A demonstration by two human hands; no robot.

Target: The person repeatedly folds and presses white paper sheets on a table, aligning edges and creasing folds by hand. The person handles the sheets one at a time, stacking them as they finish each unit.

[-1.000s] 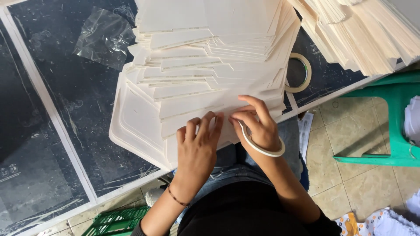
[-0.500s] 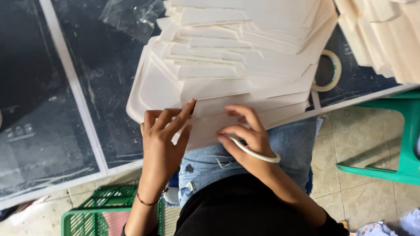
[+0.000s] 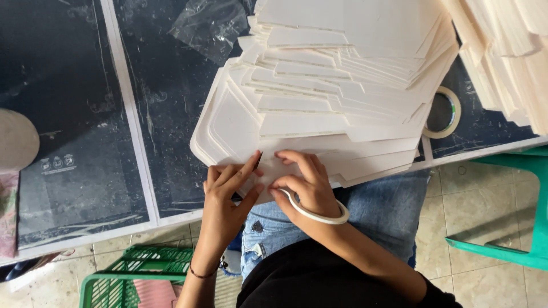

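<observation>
Lots of stuff is cut off here. The second pile of cream sheets [image 3: 505,51] runs out of the top right corner, the green plastic chair [image 3: 514,251] is only partly in frame, and the green crate [image 3: 134,279] on the floor is clipped at the bottom edge. Some pale round thing [image 3: 16,140] pokes in from the left and I can't tell what it is. The roll of tape [image 3: 442,112] is half tucked under the sheets.

The main thing is the fanned stack of cream card cutouts [image 3: 337,97], flat pieces with stepped edges and rounded corners, spread like a deck of cards on the dark surface [image 3: 68,102], with the near edge hanging over its rim above the person's lap. The bottom piece shows a pressed crease line following its outline.

The left hand [image 3: 225,197] lies on the near edge of the lowest card, fingers stretched out and close together, nothing pinched. The right hand [image 3: 305,182] sits just beside it, fingertips curled down onto the same card, with a white tape ring [image 3: 317,212] worn round it like a bracelet. What's under the fingertips is hidden. A crumpled clear plastic bag [image 3: 211,25] lies further back.
</observation>
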